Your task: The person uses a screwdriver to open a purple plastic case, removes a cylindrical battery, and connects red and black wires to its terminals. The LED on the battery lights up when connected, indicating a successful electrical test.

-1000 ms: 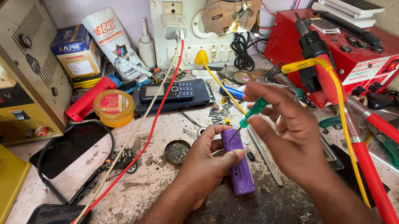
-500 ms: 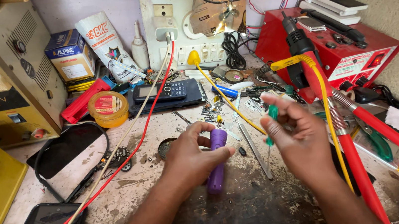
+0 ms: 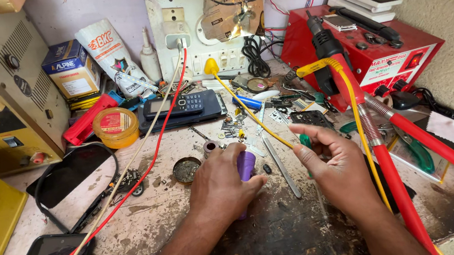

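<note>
Head view: purple cylinder [image 3: 245,166] under left hand [image 3: 223,186]; right hand [image 3: 331,168] beside.

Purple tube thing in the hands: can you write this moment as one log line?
left hand: holds purple cylinder | right hand: pinches green-handled tool | surface: cluttered workbench

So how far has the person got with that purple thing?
Not finished. The left hand grips the purple cylinder on the bench, and the right hand pinches a green-handled tool beside it. Small loose parts lie scattered behind, not fitted anywhere.
</note>
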